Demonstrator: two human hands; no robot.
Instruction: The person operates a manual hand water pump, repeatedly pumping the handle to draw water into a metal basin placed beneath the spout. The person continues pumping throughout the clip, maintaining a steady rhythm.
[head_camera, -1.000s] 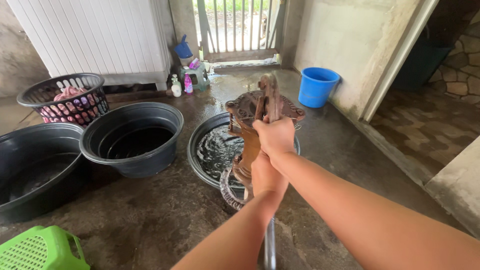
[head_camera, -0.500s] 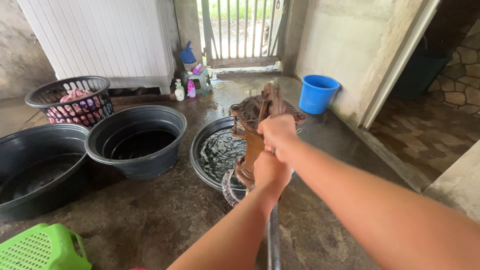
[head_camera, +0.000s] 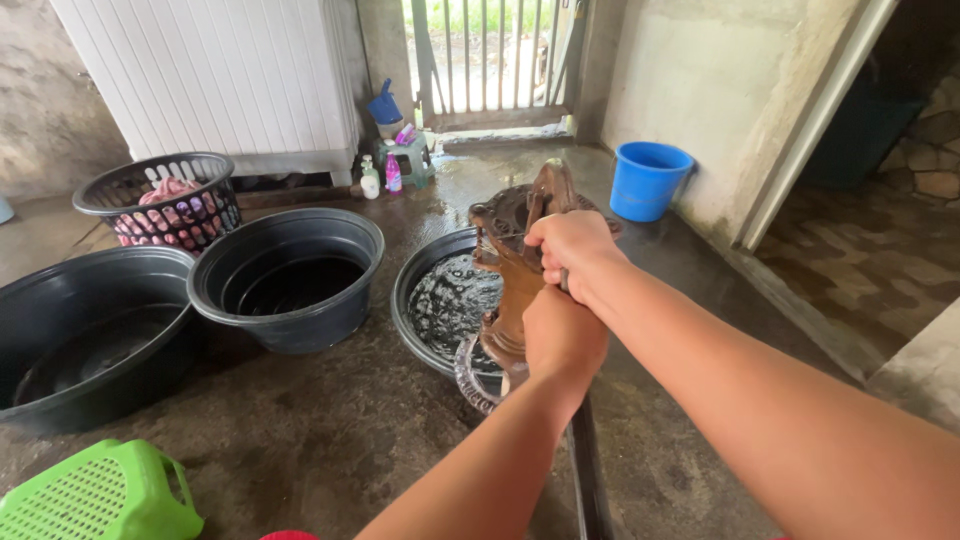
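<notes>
A rusty brown hand pump (head_camera: 507, 262) stands on the wet concrete floor, next to a black basin (head_camera: 403, 307) full of rippling water. My right hand (head_camera: 572, 248) is closed around the top end of the pump's long metal handle (head_camera: 590, 472). Just below it, my left hand (head_camera: 560, 338) grips the same handle. Both arms stretch forward from the bottom of the view and hide part of the pump body and the near rim of the basin.
Two bigger black tubs (head_camera: 290, 275) (head_camera: 85, 335) sit to the left. Behind them is a black basket with clothes (head_camera: 165, 198). A green plastic stool (head_camera: 95, 495) lies at bottom left, a blue bucket (head_camera: 647, 178) by the right wall, bottles (head_camera: 382, 175) near a barred gate.
Both hands stay on the pump handle and have risen slightly. The view has drifted a little to the right; the water in the basin keeps rippling.
</notes>
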